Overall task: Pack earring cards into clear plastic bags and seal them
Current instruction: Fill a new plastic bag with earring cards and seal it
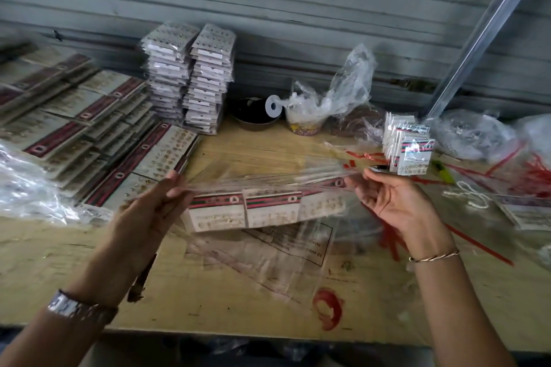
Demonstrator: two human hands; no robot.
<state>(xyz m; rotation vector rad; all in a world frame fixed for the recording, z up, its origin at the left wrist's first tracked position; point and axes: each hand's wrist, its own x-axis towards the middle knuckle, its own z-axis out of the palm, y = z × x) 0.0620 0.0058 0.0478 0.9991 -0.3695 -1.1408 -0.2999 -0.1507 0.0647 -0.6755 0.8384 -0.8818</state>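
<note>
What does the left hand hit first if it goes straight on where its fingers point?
Probably the flat cards just beyond the left hand; the bagged stacks stand further back. Depth is unclear: the hand, gripping the bag, may pass above the cards.

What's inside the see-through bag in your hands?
Inside the clear bag, at least three striped earring cards sit side by side. The left hand covers the bag's left end, so more may hide there.
</note>
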